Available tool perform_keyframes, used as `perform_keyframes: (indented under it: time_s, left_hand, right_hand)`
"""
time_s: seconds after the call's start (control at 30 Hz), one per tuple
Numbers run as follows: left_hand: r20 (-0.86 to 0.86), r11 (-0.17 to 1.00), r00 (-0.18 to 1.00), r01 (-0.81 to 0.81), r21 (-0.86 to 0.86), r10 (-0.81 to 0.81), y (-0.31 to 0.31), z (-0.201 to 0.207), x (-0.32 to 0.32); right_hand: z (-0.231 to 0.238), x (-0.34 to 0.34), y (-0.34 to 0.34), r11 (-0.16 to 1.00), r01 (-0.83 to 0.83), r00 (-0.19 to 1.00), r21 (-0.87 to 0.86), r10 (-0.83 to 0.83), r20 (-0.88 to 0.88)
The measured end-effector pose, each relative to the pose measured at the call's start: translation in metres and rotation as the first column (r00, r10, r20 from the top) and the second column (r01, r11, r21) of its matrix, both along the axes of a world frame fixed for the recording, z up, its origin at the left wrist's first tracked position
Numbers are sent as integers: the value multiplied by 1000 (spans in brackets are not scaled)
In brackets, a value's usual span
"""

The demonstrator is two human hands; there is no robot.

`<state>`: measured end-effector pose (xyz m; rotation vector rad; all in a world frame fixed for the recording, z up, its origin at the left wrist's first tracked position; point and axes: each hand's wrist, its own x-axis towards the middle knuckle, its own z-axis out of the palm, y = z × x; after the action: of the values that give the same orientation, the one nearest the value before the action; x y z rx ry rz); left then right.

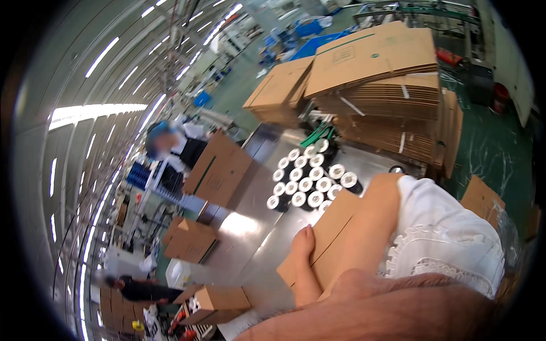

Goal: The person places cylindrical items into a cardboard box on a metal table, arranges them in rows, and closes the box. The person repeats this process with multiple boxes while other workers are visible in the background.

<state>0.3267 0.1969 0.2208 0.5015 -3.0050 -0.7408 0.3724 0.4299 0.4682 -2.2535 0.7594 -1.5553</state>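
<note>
A brown cardboard carton [335, 224] with a dark crease line across it is tilted in front of me. My left hand [303, 243] grips its left side, fingers curled at the edge. My bare right arm, coming out of a white frilled sleeve, crosses over the carton's right side; the right hand itself is hidden. Just beyond the carton, many dark rolls with white round ends [306, 184] stand grouped on a shiny metal table [250, 241].
Flat cartons [375, 94] are stacked high at the far right. Across the table, a person in a blue cap holds a carton [219, 170]. More cartons [190, 241] stand along the left edge, an open one [222, 301] near the lower edge. Another person in dark clothes is at lower left.
</note>
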Motion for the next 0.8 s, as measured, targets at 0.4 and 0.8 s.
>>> perform_keyframes:
  time_s: [0.4,0.8]
  left_hand:
    - [-79,999,997,20,-28,-22,2,3,-1]
    - [-22,987,994,106,-120,-109,50,22,15]
  right_hand:
    - [29,9,63,939,61,998,-340,-63,5]
    - [-183,-186,17,-27,982,87,186,-813,-576]
